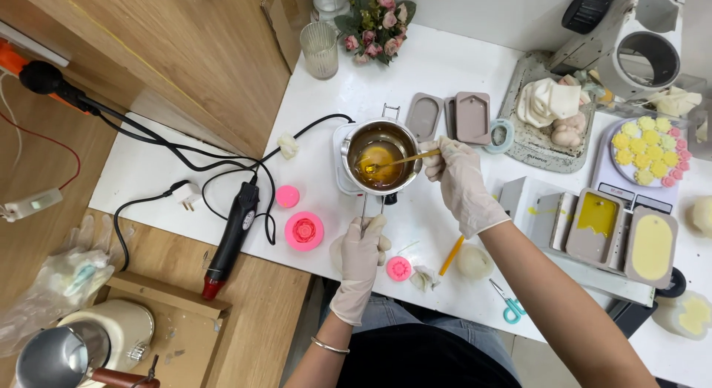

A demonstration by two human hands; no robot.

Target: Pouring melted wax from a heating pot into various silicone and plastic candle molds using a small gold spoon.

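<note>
A small metal melting pot (382,128) of amber liquid wax stands on a white heater base (344,165) near the middle of the white table (445,61). My gloved left hand (360,253) grips the pot's handle (368,208) at its near end. My gloved right hand (457,173) holds a thin wooden stick (400,159) whose tip is dipped in the wax. Both hands wear pale thin gloves.
Pink silicone moulds (304,231) and a black heat tool (233,236) with cables lie at left. Grey moulds (473,117) sit behind the pot; moulds filled with yellow wax (627,236), a scale with wax flowers (651,150) and scissors (510,305) are at right.
</note>
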